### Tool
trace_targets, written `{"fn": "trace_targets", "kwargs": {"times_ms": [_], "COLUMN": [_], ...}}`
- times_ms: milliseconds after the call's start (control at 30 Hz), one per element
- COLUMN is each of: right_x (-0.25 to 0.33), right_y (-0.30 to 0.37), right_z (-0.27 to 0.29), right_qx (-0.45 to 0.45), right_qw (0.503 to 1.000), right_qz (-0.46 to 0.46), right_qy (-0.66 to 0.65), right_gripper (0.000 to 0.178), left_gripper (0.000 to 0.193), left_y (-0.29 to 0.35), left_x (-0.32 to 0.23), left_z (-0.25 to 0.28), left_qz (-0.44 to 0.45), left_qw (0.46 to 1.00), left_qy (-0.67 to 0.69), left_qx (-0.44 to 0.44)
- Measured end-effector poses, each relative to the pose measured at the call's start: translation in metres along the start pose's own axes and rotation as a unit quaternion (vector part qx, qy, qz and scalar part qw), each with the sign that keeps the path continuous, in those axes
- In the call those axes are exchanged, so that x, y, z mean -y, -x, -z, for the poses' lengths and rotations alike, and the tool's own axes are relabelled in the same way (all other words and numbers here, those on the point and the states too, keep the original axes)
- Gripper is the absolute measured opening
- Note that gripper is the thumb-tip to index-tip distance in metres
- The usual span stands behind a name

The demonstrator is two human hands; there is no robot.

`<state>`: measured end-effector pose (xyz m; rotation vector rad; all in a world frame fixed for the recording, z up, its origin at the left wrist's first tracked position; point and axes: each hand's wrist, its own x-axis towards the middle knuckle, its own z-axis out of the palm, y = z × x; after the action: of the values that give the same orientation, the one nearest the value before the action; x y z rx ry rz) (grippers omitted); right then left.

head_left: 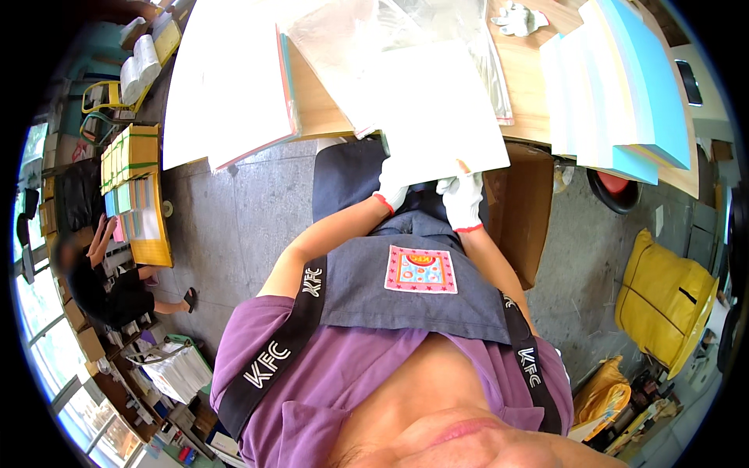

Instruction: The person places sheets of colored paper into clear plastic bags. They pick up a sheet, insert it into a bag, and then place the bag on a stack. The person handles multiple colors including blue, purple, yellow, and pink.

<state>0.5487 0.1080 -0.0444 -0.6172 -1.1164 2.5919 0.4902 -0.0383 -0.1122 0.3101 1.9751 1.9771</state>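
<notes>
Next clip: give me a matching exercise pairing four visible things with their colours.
Things:
1. sheet held by both gloved hands
2. bag on the floor at right
3. apron
4. shirt

Colours:
a. purple
b. white
c. yellow
d. grey-blue

Pairs: 1-b, 2-c, 3-d, 4-a. The left hand and right hand grip the sheet's near edge.

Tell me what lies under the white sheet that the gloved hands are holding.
Under the white sheet are the wooden table at its far part and the grey apron at its near edge, where the left hand and right hand grip it. Anything else beneath is covered.
</notes>
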Motion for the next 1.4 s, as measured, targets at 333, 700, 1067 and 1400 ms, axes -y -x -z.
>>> {"fn": "trace_targets", "kwargs": {"times_ms": [333,700,1067,1400], "right_x": [-0.017,-0.018,0.039,0.023], "right_y": [-0.022,-0.046,-0.028,-0.088], "right_z": [0.012,0.022,-0.063,-0.076], "right_qx": [-0.011,-0.026,0.244,0.279], "right_qw": [0.999,0.967,0.639,0.435], "right_qz": [-0.031,-0.163,0.224,0.333], "right_qy": [-0.038,-0.195,0.694,0.788], "right_gripper": [0.016,0.046,0.034,0.059], "left_gripper": [0.029,0.045,0.019,0.020], "left_y": [0.012,0.010,0.014,0.015], "left_x": [-0.027,-0.028,-0.065,-0.071], "left_z": [-0.008,0.020,0.071,0.081], "left_qz": [0.244,0.404,0.297,0.288], "left_qw": [0.958,0.880,0.953,0.957], "left_qy": [0.154,0.240,-0.060,-0.043], "left_qx": [-0.001,0.060,-0.021,0.011]}}
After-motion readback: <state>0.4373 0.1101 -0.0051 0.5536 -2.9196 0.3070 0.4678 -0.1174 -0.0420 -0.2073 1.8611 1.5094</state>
